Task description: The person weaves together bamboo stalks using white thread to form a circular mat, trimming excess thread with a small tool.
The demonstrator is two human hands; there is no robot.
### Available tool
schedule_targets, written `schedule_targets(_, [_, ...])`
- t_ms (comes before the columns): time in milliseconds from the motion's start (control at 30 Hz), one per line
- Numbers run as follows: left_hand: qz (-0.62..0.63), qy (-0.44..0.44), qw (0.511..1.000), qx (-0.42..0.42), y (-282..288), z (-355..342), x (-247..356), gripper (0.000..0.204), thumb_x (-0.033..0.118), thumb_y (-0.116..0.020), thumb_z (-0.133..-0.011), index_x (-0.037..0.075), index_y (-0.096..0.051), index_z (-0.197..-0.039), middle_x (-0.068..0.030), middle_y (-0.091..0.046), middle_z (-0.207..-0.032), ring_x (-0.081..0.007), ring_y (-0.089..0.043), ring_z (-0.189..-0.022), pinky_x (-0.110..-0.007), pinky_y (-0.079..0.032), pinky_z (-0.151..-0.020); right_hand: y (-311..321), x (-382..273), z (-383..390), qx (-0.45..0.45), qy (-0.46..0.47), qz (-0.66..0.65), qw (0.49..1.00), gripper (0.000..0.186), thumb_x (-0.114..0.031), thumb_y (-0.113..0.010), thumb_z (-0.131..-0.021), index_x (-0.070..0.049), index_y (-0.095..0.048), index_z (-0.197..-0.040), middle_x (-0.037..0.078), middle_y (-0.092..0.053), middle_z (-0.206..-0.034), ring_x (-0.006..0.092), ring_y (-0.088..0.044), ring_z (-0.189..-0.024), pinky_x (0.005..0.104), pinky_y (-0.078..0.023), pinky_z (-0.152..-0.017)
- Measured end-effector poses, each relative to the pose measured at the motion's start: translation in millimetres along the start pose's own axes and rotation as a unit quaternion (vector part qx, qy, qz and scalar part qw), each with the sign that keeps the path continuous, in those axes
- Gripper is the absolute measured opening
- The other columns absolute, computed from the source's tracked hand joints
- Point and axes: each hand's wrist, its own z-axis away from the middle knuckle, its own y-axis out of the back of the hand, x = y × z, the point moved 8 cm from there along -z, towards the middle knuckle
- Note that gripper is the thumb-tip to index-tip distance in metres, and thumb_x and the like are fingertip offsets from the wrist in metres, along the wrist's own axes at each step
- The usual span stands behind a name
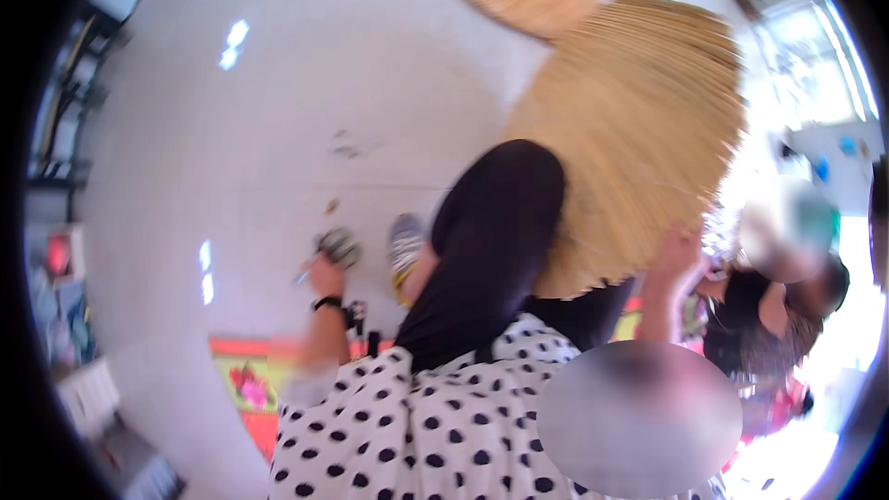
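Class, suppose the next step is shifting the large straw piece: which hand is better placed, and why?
Probably the right hand: it is at the lower right of the large straw piece, though blur hides whether it grips. The left hand is farther off, beside a small roundish thing.

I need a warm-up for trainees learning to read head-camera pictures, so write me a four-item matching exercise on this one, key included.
Column one
1. left hand
2. top
3. right hand
4. trousers

Column two
A. at the edge of the large straw piece
B. plain and very dark
C. at a small rounded greenish thing
D. white with dark spots

Right pairs: 1-C, 2-D, 3-A, 4-B
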Motion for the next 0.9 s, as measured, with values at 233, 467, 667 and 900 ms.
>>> schedule_targets(233, [0.617, 0.139, 0.769, -0.085, 23.5, -32.9, 8.6, 0.02, 0.026, -0.057, -0.088, 0.007, -0.059, -0.085, -0.0087, -0.066, -0.078, -0.017, -0.062, -0.068, -0.028, -0.049, -0.06, 0.4, -37.4, 16.1, -0.045, 0.118, -0.206, 0.97, 0.016, -0.008, -0.052, -0.089, 0.004, -0.046, -0.098, 0.024, -0.053, -0.072, 0.0451, -0.053, -0.064, 0.0448, -0.042, -0.058])
schedule_targets(467, [0.686, -0.218, 0.648, -0.248, 219.1, 127.7, 304.6, 0.028, 0.02, -0.048, -0.097, 0.001, -0.056, -0.117, -0.0106, -0.062, -0.114, -0.0216, -0.061, -0.103, -0.035, -0.05, -0.088, -0.4, -36.9, 11.8, -0.043, 0.144, -0.198, 0.969, 0.014, -0.007, -0.05, -0.091, 0.003, -0.046, -0.099, 0.021, -0.054, -0.071, 0.0396, -0.054, -0.06, 0.043, -0.042, -0.055])
schedule_targets(667, [0.46, -0.416, 0.713, -0.327, 179.4, 265.2, 405.7, 0.022, 0.019, -0.051, -0.097, 0.001, -0.06, -0.106, -0.0087, -0.058, -0.111, -0.0169, -0.058, -0.099, -0.031, -0.048, -0.084, 2.0, -38.2, -2.1, -0.01, 0.155, -0.205, 0.966, 0.013, -0.01, -0.052, -0.091, 0.001, -0.048, -0.095, 0.02, -0.054, -0.068, 0.0392, -0.055, -0.06, 0.0438, -0.043, -0.056])
schedule_targets(900, [0.381, -0.545, 0.737, -0.121, 158.0, 310.6, 437.5, 0.01, 0.006, -0.062, -0.088, -0.002, -0.063, -0.094, -0.0144, -0.049, -0.102, -0.0251, -0.054, -0.092, -0.033, -0.047, -0.077, -0.4, -44.7, -5.9, -0.012, 0.147, -0.194, 0.97, 0.014, -0.013, -0.052, -0.092, 0.0, -0.049, -0.096, 0.02, -0.057, -0.07, 0.0406, -0.057, -0.063, 0.0461, -0.044, -0.058])
